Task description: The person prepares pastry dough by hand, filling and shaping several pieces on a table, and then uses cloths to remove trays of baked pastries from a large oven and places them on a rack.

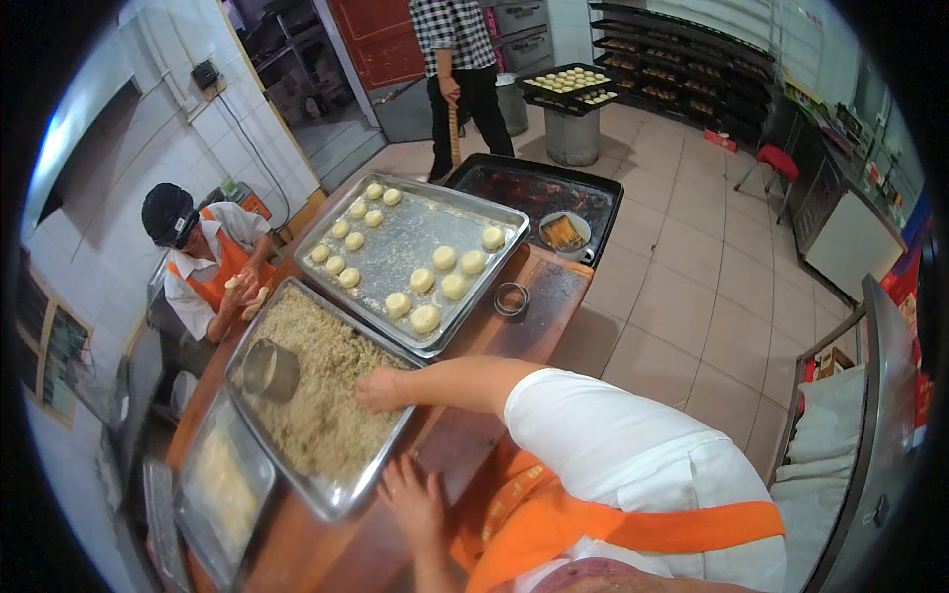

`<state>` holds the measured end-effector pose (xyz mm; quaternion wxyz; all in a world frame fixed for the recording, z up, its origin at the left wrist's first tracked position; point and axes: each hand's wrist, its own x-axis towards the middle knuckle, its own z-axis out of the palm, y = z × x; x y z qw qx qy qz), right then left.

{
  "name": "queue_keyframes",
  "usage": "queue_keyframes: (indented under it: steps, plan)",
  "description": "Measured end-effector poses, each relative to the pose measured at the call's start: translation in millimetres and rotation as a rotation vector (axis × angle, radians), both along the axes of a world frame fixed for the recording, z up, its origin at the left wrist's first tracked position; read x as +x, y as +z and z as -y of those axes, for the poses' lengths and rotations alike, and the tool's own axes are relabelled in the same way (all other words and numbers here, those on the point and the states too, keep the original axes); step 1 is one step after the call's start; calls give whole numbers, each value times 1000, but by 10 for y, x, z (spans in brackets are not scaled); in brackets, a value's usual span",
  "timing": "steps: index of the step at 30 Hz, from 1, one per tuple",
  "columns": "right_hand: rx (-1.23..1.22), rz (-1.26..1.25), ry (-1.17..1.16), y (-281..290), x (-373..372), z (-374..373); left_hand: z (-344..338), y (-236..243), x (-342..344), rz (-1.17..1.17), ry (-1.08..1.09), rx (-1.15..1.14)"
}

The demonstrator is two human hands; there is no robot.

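A metal tray [341, 504] filled with a crumbly tan filling [321, 420] sits on the wooden table in front of me. My right hand [383, 389] reaches across to the filling at the tray's right side, its fingers curled into the crumbs and their tips hidden. Beside the tray's near rim is my left hand [413, 502], fingers spread and nothing in them. A round metal cutter or cup [270, 371] stands in the filling. Behind, a floured tray [381, 252] holds several round pale dough balls [425, 318], in a far group and a near group.
A metal ring [511, 298] lies on the wooden table [465, 420]. Left are a tray of pale dough [222, 484] and a co-worker [213, 252] handling dough. Beyond are a dark tray [593, 188] with a white bowl [565, 235], and another person [460, 79] standing.
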<state>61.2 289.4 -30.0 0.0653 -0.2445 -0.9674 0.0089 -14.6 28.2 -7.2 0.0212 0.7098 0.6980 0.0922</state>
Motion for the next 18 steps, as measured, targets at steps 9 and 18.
queue_keyframes:
  steps: [9,18]
  plan:
    - [-429,-343,-471,477,-91,99,11,-56,-51,-7,14,-7]
    - [-588,-740,-347,353,-136,72,4,-72,-46,-21,10,47]
